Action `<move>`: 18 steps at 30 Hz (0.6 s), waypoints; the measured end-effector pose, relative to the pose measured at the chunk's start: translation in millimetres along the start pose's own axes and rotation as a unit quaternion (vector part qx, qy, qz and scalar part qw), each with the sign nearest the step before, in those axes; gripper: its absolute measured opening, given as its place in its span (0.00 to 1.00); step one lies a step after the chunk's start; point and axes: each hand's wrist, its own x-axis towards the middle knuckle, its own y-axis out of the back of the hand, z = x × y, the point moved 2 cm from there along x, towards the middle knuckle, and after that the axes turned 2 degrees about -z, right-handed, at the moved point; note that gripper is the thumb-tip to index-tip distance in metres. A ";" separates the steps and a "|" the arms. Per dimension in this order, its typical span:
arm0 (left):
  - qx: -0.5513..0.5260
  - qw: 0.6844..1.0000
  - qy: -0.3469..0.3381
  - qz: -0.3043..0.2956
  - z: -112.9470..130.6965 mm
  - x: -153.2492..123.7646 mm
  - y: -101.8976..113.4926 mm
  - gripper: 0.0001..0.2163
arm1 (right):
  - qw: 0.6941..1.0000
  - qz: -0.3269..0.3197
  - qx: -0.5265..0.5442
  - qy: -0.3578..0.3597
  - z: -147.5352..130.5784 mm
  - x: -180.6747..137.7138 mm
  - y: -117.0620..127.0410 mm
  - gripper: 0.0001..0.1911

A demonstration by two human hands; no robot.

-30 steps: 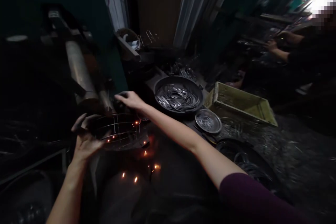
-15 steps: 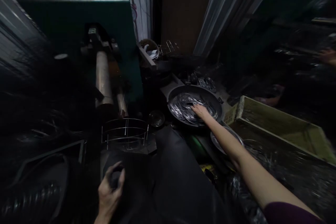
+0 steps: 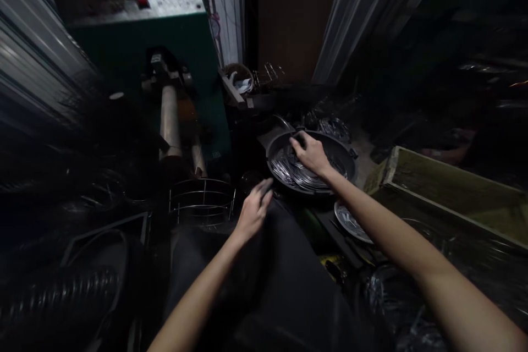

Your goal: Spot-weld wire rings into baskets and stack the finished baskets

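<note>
My right hand (image 3: pixel 310 154) is closed above a dark round pan (image 3: pixel 352 168), fingertips pinched near its far left rim. A thin curved metal wire (image 3: pixel 282 119) arcs out from these fingers. Inside the pan lie many shiny bent wires (image 3: pixel 295 176). My left hand (image 3: pixel 252 212) is closed in front of the pan, left of my right hand. Something dark (image 3: pixel 266 186) shows at its fingertips; I cannot make out whether it is a held thing or a finger covering. Left of that hand stands a round wire frame (image 3: pixel 205 206) with upright bars.
A green machine (image 3: pixel 210 121) with a pale roller (image 3: pixel 169 118) and a red light stands at left. Right of the pan is a yellowish crate (image 3: pixel 445 198). A small dish of metal pieces (image 3: pixel 350 223) lies below the pan. More wires (image 3: pixel 334 127) sit behind it.
My right hand has risen from the wires toward the pan's far left rim, a curved wire now at its fingers. My left hand has moved up and right, toward the pan.
</note>
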 end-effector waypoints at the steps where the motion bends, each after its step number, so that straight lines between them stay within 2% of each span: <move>1: -0.024 1.000 0.008 -0.015 4.4 14.0 -4.2 0.17 | 0.995 -0.005 0.097 -0.018 -15.1 -0.6 2.0 0.10; 3: -0.075 0.995 0.039 -0.057 11.0 32.9 -11.2 0.17 | 0.960 -0.037 0.270 -0.071 -37.4 -6.9 1.1 0.14; 5: -0.122 0.986 0.081 -0.075 12.6 38.1 -15.8 0.20 | 0.916 -0.071 0.376 -0.122 -49.3 -21.5 -5.0 0.17; 8: -0.146 0.979 0.137 -0.042 6.1 25.0 -16.6 0.23 | 0.897 -0.156 0.392 -0.134 -55.6 -55.2 -20.6 0.19; 9: -0.130 0.980 0.147 -0.044 3.5 16.9 -15.0 0.23 | 0.898 -0.182 0.381 -0.126 -55.9 -66.2 -26.3 0.19; 11: -0.062 0.985 0.145 -0.067 0.7 -4.0 -5.6 0.21 | 0.899 -0.190 0.377 -0.121 -54.7 -81.3 -37.6 0.20; 13: 0.025 0.990 0.105 -0.089 2.8 -30.8 15.5 0.16 | 0.884 -0.169 0.413 -0.142 -53.7 -85.3 -50.5 0.21; 14: 0.066 0.992 0.084 -0.073 4.6 -45.6 32.1 0.14 | 0.872 -0.168 0.434 -0.153 -54.4 -83.8 -58.2 0.21; 16: 0.146 0.988 0.052 0.020 5.0 -73.1 76.7 0.13 | 0.849 -0.191 0.463 -0.170 -58.6 -76.1 -75.3 0.21; 18: 0.229 0.960 0.051 0.151 -4.0 -90.0 128.2 0.22 | 0.838 -0.218 0.467 -0.180 -65.9 -64.2 -92.9 0.20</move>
